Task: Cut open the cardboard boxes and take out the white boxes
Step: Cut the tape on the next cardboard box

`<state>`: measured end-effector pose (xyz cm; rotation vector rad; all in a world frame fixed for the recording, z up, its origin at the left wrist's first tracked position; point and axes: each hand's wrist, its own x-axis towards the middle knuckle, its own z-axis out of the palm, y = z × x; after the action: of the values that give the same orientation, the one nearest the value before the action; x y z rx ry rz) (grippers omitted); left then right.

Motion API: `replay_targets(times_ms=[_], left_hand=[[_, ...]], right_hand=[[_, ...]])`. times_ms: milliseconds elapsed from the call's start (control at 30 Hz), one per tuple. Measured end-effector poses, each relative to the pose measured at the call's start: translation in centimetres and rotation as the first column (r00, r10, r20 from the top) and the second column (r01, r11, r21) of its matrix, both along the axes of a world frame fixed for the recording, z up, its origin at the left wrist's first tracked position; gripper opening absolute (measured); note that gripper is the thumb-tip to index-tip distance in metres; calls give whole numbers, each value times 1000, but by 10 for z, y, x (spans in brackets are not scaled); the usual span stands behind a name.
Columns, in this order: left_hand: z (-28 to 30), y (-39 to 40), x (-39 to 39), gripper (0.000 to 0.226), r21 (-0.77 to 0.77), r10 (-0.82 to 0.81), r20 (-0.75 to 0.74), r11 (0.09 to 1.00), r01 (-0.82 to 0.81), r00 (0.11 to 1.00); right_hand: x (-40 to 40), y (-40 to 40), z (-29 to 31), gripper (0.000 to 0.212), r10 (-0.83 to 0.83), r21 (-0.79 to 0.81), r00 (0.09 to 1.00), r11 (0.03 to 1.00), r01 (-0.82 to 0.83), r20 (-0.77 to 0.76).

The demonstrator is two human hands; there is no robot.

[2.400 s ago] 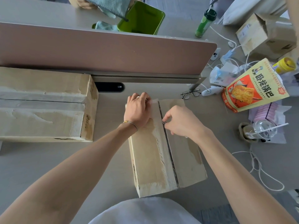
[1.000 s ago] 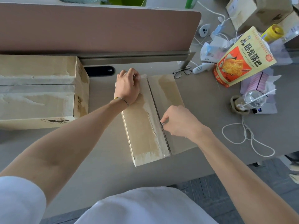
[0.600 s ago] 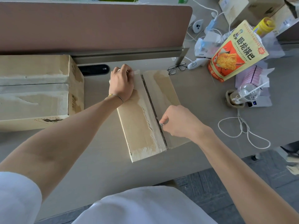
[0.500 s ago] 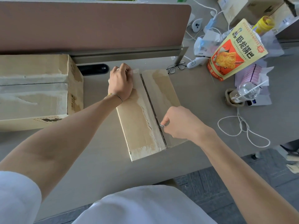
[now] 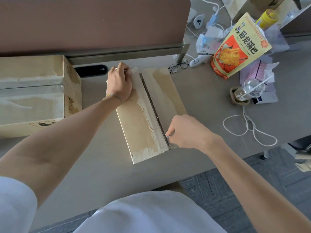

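Sitting at the left of the desk [image 5: 210, 105] is a big cardboard box [image 5: 32, 91], still shut, with rough torn paper on top. It looks bulky, so I think it needs two hands, one on each end.

Next comes the small cardboard box [image 5: 139, 121], lying in the middle of the desk, close to the front edge. Its top is two stiff flaps that meet at a dark seam [image 5: 154, 110]. The card looks firm but light, so I think it would slide if nobody held it down. The white boxes cannot be seen yet; they may be inside.

The left hand [image 5: 119, 81] lies on the far left corner of the small box, with its fingers bent over the far edge, pressing down. That looks like a good place to hold it steady.

The right hand [image 5: 186, 132] is curled up tight at the near end of the seam. It pinches a tiny shiny cutter [image 5: 168, 135], and the tip touches the seam. The cutter is too small to see well. It may be sharp, so the other hand should stay off the line.
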<state>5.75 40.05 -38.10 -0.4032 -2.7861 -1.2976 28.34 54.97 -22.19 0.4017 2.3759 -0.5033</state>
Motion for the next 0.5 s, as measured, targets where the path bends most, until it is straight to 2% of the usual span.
replay_targets(times_ms=[267, 500], left_hand=[[-1, 1, 0, 21, -11, 8, -8, 1000, -9, 1000], [-1, 0, 0, 21, -26, 15, 2, 1000, -15, 1000]], right_hand=[[14, -1, -3, 32, 35, 18, 999, 999, -35, 3], [21, 4, 2, 25, 30, -14, 999, 999, -30, -11]])
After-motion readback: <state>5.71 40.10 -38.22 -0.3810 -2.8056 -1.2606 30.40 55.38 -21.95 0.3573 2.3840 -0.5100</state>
